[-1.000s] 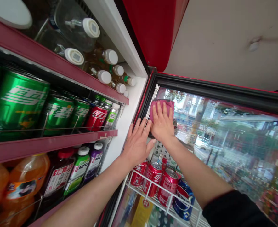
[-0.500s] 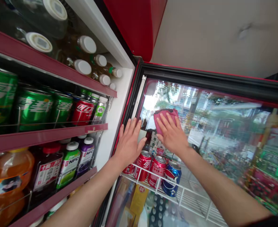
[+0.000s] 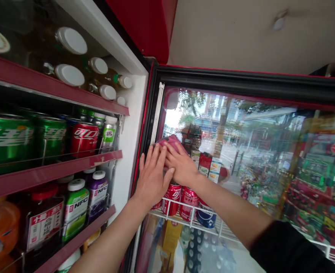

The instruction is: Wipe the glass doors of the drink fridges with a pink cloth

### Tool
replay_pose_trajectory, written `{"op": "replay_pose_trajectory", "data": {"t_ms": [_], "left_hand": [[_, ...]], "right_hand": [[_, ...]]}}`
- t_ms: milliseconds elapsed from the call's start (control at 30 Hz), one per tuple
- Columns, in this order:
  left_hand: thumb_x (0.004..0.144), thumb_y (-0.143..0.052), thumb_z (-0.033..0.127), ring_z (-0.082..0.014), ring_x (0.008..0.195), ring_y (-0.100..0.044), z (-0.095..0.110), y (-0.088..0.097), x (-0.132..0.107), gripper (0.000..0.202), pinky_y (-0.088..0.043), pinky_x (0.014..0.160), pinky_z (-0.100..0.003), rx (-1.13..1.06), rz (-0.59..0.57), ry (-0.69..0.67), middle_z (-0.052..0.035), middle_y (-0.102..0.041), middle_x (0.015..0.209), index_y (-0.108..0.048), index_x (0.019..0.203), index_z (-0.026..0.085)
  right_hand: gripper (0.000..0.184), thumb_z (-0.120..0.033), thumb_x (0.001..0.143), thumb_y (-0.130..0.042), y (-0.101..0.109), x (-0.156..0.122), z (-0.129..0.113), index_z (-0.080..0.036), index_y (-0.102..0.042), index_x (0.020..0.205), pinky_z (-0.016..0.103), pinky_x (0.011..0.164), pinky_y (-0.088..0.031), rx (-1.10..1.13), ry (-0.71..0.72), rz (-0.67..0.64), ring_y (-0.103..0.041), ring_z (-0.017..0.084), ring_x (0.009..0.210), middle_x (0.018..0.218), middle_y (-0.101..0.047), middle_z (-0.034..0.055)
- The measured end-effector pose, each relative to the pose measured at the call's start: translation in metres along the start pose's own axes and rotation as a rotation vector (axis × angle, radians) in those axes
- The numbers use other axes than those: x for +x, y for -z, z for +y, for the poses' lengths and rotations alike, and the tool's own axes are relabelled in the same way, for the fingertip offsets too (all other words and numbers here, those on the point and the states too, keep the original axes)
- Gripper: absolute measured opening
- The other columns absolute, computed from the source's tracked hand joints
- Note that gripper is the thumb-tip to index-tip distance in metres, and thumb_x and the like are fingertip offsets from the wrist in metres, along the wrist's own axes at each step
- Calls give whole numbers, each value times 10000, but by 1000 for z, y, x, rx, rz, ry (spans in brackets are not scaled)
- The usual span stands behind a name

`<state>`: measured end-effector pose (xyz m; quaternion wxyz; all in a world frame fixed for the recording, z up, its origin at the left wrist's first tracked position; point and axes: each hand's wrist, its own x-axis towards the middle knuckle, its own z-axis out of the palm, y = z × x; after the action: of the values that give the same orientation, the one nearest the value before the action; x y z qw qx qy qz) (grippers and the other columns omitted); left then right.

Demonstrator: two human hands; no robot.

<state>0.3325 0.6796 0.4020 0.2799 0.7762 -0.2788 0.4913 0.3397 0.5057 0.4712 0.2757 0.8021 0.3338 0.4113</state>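
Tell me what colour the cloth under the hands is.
The cloth is deep pink; it shows best in the head view.

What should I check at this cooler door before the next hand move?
1. Crumpled pink cloth under right hand: ok, pressed to the glass.
2. Left hand flat on the black-framed glass door: ok.
3. Left hand touching the cloth: cannot tell.
4. Glass free of smears: cannot tell, street reflections cover it.
5. Red aluminium cans on white wire rack behind the glass: ok, in place.
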Motion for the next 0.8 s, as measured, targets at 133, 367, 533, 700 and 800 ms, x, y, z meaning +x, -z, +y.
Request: {"op": "replay_pose_trajectory", "data": {"t_ms": [133,367,533,700,800], "left_hand": [[1139,-447,491,-366,1764,-179,10,-5,-2,774,-227,1388,-708,31,-6,22,-149,-235,1880,-165,1815,242],[1134,-488,482,-368,1772,-130,47,-19,-10,795,-195,1397,-713,54,1,58,-162,-189,1889,-150,1815,251],[1135,-494,456,-365,1772,-131,77,-25,-21,827,-226,1386,-733,-7,-26,28,-143,-176,1895,-56,1820,308],[1132,-495,431,-351,1775,-112,98,-22,-36,852,-234,1392,-731,-61,-70,9,-99,-137,1907,6,1817,354],[1128,-499,423,-352,1774,-120,103,-18,-42,877,-240,1391,-733,-74,-85,-9,-86,-139,1907,47,1813,374]], "right_hand": [[719,-289,1081,-609,-2,8,6,-244,-388,1763,689,1424,-211,-7,128,-24,-251,377,1742,1838,-386,87],[648,-410,1141,-534,24,-62,54,-219,-407,1747,587,1462,-137,28,136,-93,-187,266,1767,1856,-339,39],[810,-418,1106,-610,44,-160,100,-379,-196,1801,604,1458,-157,67,49,-153,-231,261,1756,1868,-269,-55],[803,-374,1097,-590,61,-266,137,-416,-195,1795,617,1442,-196,-19,-11,-139,-358,278,1711,1830,-373,-24],[778,-331,1092,-582,64,-285,135,-393,-243,1790,649,1425,-198,-61,-54,-109,-358,301,1710,1819,-402,1]]}}
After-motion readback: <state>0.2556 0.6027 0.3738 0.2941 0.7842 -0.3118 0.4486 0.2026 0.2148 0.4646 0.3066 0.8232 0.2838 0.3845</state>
